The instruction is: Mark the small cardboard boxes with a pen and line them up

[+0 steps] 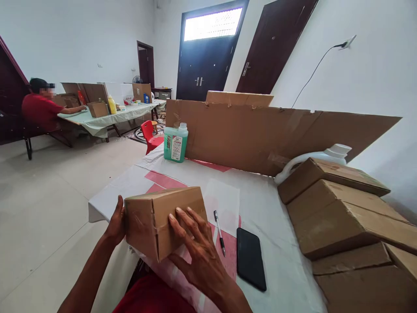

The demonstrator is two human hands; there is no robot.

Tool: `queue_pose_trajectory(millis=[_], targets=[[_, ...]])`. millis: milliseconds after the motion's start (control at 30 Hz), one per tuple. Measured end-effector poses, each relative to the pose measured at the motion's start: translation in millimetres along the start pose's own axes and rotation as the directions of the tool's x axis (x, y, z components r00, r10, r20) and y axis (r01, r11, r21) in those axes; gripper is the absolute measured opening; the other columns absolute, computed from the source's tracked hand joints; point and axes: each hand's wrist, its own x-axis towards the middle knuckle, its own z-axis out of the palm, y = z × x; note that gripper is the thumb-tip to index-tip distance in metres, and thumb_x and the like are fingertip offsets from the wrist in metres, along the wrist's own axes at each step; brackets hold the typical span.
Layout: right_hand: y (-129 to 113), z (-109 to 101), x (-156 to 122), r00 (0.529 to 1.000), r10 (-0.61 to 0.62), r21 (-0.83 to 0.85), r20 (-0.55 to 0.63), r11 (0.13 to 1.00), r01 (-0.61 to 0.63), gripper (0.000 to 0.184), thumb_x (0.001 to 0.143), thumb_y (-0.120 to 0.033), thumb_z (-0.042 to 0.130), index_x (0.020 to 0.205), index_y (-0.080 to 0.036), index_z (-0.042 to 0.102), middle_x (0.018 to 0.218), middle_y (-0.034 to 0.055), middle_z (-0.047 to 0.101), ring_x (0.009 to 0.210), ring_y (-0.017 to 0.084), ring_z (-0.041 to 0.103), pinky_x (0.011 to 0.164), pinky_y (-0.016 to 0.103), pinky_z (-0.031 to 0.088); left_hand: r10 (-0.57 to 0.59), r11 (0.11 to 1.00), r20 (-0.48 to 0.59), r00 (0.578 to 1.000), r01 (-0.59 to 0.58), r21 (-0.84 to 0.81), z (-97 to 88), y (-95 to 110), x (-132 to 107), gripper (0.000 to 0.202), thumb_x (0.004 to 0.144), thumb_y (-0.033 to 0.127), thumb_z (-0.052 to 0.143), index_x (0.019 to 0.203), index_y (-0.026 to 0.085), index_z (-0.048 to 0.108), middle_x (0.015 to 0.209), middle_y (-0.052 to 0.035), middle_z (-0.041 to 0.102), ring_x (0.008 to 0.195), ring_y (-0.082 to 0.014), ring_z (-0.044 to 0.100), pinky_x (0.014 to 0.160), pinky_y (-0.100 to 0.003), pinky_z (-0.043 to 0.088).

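Observation:
A closed brown cardboard box (140, 224) is tilted over the near edge of the table, between my two hands. Against its left end my left hand (116, 222) is closed, thumb up along the side and the other fingers mostly hidden behind it. My right hand (197, 245) grips the near right face, its fingers spread over the cardboard and its thumb by the lower edge. Just right of that hand lie a pen (219, 232) and a black phone (250, 258). A sheet of paper (223, 202) rests beyond the pen.
Stacked cardboard boxes (345, 217) line the right side, with a white jug (325, 154) behind them. A cardboard panel (234, 134) stands along the back; a green liquid bottle (176, 143) is at its left. Across the room a person (41, 106) sits at another table (120, 117).

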Motion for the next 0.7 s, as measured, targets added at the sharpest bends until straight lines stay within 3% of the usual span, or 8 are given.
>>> queue_pose_trajectory(millis=[133,300,433,567,633,700], targets=[[25.2,-12.9,41.0,0.997,0.073,0.232,-0.013,0.97,-0.068,0.089,0.084,-0.043,0.081,0.159,-0.035,0.033,0.175,0.0086,0.012,0.159,0.036,0.018,0.124,0.057,0.03,-0.011,0.993,0.101,0.995,0.0,0.116,1.6,11.3,2.7,0.096,0.08,0.085,0.06,0.148,0.017,0.056,0.135,-0.0158,0.072,0.133,-0.0391,0.061,0.119,-0.05,0.043],[51.4,-28.7,77.0,0.966,0.242,0.474,0.089,0.843,-0.255,0.083,0.084,-0.054,0.073,0.156,-0.031,0.038,0.158,0.0096,0.048,0.142,0.034,0.048,0.115,0.053,0.041,0.117,0.955,0.129,0.985,-0.147,0.256,7.3,16.3,15.9,0.098,0.083,0.092,0.038,0.152,0.024,0.052,0.137,-0.0123,0.07,0.134,-0.0342,0.061,0.115,-0.047,0.045],[52.6,-20.8,63.1,0.914,0.399,0.62,0.078,0.698,-0.357,0.077,0.09,-0.06,0.064,0.156,-0.031,0.039,0.151,0.0075,0.057,0.129,0.031,0.059,0.099,0.042,0.053,0.223,0.813,0.084,0.971,-0.233,0.534,12.4,13.6,21.2,0.08,0.095,0.081,0.034,0.151,0.026,0.053,0.131,-0.0096,0.073,0.119,-0.0295,0.066,0.097,-0.04,0.054],[47.4,-11.0,35.3,0.836,0.546,0.69,0.047,0.587,-0.423,0.074,0.09,-0.066,0.062,0.15,-0.026,0.048,0.135,0.0085,0.068,0.114,0.029,0.067,0.09,0.036,0.056,0.284,0.575,0.103,0.953,-0.255,0.777,30.0,9.1,17.6,0.076,0.098,0.076,0.035,0.144,0.02,0.061,0.094,-0.0066,0.076,0.077,-0.0231,0.065,0.072,-0.035,0.053],[44.1,-12.2,21.3,0.804,0.594,0.707,0.039,0.552,-0.442,0.073,0.09,-0.068,0.061,0.147,-0.024,0.051,0.134,0.0097,0.069,0.117,0.03,0.066,0.093,0.037,0.056,0.288,0.491,0.125,0.949,-0.258,0.832,40.9,5.6,12.7,0.074,0.1,0.073,0.032,0.142,0.021,0.062,0.095,-0.0068,0.075,0.08,-0.024,0.064,0.077,-0.037,0.053],[39.5,-16.3,7.0,0.765,0.642,0.692,0.043,0.534,-0.487,0.071,0.091,-0.071,0.058,0.142,-0.023,0.056,0.135,0.011,0.069,0.119,0.032,0.065,0.096,0.039,0.056,0.338,0.426,0.153,0.929,-0.296,0.855,50.4,-0.6,7.0,0.065,0.102,0.067,0.035,0.144,0.023,0.06,0.118,-0.0097,0.073,0.105,-0.0277,0.065,0.095,-0.04,0.051]])
